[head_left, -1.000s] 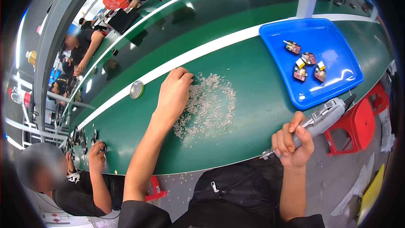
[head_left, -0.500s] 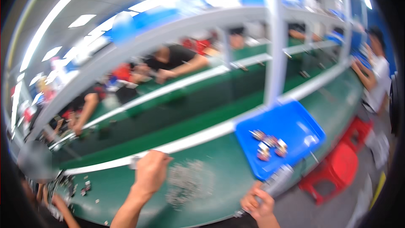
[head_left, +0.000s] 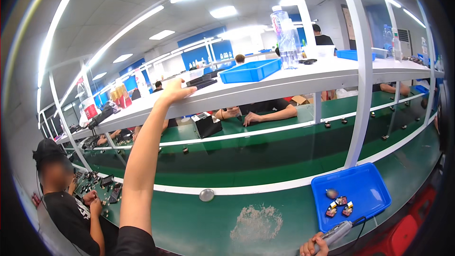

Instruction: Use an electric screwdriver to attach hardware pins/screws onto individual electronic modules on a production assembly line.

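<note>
My left arm stretches up to the white shelf, and my left hand (head_left: 174,93) rests at its edge with thumb and fingers apart. Just past the fingers lies a flat black item (head_left: 204,83); whether they touch it is hard to see. My right hand (head_left: 314,246), at the lower right, is wrapped round a grey electric screwdriver (head_left: 337,233) with a black cord. Next to it a blue tray (head_left: 374,204) holds several small red, black and gold parts (head_left: 341,201). On the green bench lies a round metal lid (head_left: 206,195).
Pale scraps (head_left: 258,223) are scattered on the bench. A white upright post (head_left: 360,90) rises behind the tray. On the shelf stand a blue bin (head_left: 251,71) and clear bottles (head_left: 288,42). A co-worker (head_left: 71,204) sits at left; others work across the belt. A red stool (head_left: 403,234) is at right.
My left hand has risen from the bench up to the shelf, its fingers loosening from a closed shape. My right hand keeps the screwdriver. The view has tilted upward.
</note>
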Motion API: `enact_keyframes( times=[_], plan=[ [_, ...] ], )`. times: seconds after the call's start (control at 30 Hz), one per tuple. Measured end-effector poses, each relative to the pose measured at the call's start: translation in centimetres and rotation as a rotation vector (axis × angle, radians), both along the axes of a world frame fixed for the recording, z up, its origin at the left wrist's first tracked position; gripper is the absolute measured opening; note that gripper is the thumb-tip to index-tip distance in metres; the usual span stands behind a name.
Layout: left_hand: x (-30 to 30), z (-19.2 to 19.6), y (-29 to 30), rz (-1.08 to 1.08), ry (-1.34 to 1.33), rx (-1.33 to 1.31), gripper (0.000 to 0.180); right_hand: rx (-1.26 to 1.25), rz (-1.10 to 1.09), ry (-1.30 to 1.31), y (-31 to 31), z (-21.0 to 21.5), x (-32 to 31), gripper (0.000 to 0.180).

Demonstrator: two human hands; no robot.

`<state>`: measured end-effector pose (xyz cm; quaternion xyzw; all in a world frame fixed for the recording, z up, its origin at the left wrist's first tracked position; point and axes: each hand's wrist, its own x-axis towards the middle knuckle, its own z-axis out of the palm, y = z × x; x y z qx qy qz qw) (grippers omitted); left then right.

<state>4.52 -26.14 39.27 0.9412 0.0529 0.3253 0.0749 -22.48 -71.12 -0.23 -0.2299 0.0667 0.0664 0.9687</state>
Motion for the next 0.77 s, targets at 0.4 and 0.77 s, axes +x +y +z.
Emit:
enact_keyframes(
  times=[0.4, 0.77],
  plan=[
    [0.5, 1.1, -1.7, -0.100, -0.181, 0.100, 0.077, 0.055, -0.037, 0.010, -0.4, -0.4, -0.5, 0.016],
    [-19.4, -10.7, -5.8, -0.651, -0.443, -1.015, 0.033, 0.027, 0.021, -0.096, -0.6, -1.5, 0.8, 0.014]
  ],
)
